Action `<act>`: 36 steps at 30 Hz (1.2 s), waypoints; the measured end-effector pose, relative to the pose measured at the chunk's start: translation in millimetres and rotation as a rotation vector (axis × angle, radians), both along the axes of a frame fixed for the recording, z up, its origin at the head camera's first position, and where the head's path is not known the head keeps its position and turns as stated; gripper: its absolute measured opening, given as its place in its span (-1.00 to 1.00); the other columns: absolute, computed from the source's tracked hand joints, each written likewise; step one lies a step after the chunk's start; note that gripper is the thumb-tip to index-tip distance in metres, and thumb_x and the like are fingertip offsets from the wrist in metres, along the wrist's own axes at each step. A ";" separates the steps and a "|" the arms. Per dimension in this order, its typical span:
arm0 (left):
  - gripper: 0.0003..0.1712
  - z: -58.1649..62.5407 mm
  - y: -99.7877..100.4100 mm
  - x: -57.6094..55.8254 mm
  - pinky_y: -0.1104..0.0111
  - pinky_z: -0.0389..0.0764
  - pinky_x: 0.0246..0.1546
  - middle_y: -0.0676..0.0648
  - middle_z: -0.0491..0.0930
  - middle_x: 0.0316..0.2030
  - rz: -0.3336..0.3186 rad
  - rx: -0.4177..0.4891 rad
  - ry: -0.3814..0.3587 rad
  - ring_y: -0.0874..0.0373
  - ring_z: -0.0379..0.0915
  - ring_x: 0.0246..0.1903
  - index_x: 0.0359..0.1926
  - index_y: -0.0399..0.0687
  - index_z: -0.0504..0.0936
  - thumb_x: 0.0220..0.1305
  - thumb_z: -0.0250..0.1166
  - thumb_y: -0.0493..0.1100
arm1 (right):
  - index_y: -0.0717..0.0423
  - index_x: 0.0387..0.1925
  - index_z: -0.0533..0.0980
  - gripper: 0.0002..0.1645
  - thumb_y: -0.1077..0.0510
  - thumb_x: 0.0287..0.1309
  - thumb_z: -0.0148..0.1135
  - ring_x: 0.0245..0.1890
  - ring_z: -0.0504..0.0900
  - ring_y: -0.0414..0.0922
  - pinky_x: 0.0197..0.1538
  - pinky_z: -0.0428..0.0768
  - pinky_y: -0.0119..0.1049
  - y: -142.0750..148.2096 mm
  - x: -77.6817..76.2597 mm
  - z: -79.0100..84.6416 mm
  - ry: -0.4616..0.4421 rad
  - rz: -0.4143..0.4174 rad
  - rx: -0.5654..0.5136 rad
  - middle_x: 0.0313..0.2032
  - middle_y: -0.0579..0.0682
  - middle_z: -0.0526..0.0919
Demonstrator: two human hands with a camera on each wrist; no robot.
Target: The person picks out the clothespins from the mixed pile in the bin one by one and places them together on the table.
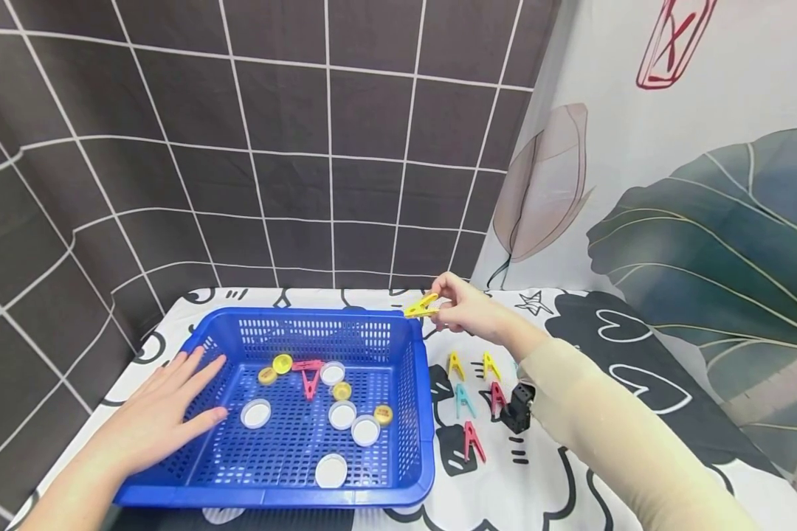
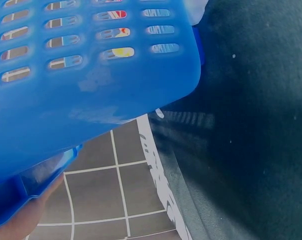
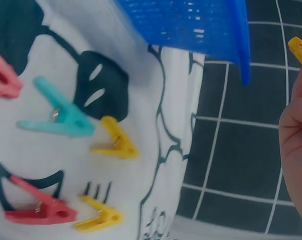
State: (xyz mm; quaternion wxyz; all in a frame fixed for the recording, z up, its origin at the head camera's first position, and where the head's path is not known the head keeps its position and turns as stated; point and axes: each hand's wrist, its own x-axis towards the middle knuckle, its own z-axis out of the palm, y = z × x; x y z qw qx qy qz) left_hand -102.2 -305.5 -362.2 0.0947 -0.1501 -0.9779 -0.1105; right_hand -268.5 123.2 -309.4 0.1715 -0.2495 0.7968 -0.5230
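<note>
My right hand (image 1: 461, 306) pinches a yellow clothespin (image 1: 417, 308) between thumb and fingers, at the far right corner of a blue plastic basket (image 1: 272, 498). In the right wrist view the same clothespin (image 3: 300, 49) juts up from the fingers. My left hand (image 1: 162, 413) lies over the basket's left rim, fingers straight and spread; the left wrist view catches only a bit of it beside the rim. Inside the basket are several white caps (image 1: 256, 414), several yellow caps (image 1: 282, 363) and pink clothespins (image 1: 311, 386).
Right of the basket, on the patterned cloth, lie two yellow clothespins (image 1: 454, 365), a teal clothespin (image 1: 464, 400) and two red clothespins (image 1: 474, 442). A small black device (image 1: 520, 408) sits at the right wrist. A dark gridded curtain (image 1: 279, 177) hangs behind.
</note>
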 end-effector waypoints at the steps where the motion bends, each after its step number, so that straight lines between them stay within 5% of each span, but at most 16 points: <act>1: -0.18 0.0 0.0 0.1 0.39 -0.58 0.30 -0.40 0.02 0.36 -0.001 0.000 0.002 -0.32 -0.17 0.36 0.39 -0.13 0.19 0.25 0.16 0.18 | 0.16 -0.11 0.19 -0.62 0.34 0.07 0.12 -0.52 0.48 -0.11 -0.54 0.34 -0.43 3.9 -0.5 -3.0 -0.001 -0.006 -0.006 -0.19 0.17 0.55; 17: -0.20 -1.7 -0.7 1.6 0.41 -0.59 0.29 -0.42 0.06 0.34 -0.006 0.009 0.018 -0.32 -0.16 0.35 0.39 -0.11 0.18 0.26 0.16 0.15 | 0.13 -0.03 0.19 -0.49 0.09 0.16 0.27 -0.55 0.34 -0.11 -0.43 0.42 -0.36 61.6 11.2 -36.0 -0.066 -0.155 0.002 -0.39 0.12 0.52; 29: -0.20 0.3 0.4 1.6 0.40 -0.59 0.29 -0.40 0.03 0.36 -0.005 0.008 0.005 -0.32 -0.17 0.36 0.39 -0.12 0.18 0.26 0.15 0.17 | 0.23 0.05 0.19 -0.47 0.17 0.18 0.24 -0.37 0.56 -0.03 -0.47 0.42 -0.37 83.2 28.5 -63.7 -0.087 -0.222 -0.092 -0.03 0.13 0.40; 36: -0.20 -0.1 0.1 1.7 0.43 -0.59 0.28 -0.41 0.04 0.35 -0.010 0.006 0.016 -0.32 -0.17 0.36 0.39 -0.12 0.18 0.25 0.16 0.16 | 0.20 -0.02 0.17 -0.45 0.16 0.12 0.30 -0.51 0.44 -0.13 -0.49 0.39 -0.36 98.6 48.6 -79.8 -0.133 -0.310 -0.033 -0.29 0.07 0.52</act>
